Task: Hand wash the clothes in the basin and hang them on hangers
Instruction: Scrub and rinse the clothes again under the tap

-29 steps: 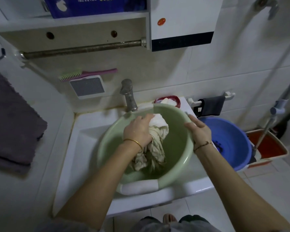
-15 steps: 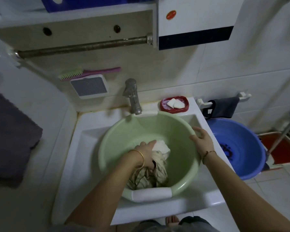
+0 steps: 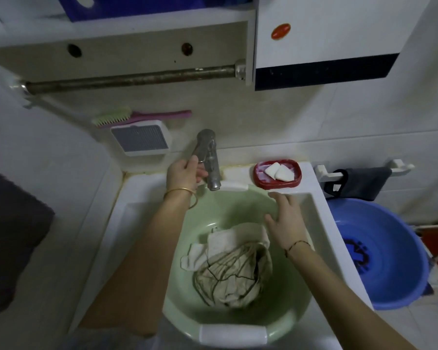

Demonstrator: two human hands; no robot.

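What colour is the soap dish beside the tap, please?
Red, holding white soap; the soap dish shows clearly in the head view.

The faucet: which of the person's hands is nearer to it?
Left. The left hand grips the lever of the faucet; the right hand rests lower, on the green basin's right rim.

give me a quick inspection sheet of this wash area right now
surface: white sink holds the green basin; no water seen running
job's things: crumpled beige and white clothes lie in the basin; no hangers seen
clutter: red soap dish with white soap on the sink corner; brush on the wall holder; blue basin beside the sink
grippers: left hand has a grip on the faucet lever; right hand rests open on the green basin's rim
cables: nothing seen
surroundings: tiled walls, metal rail under a shelf, dark cloth on a rack
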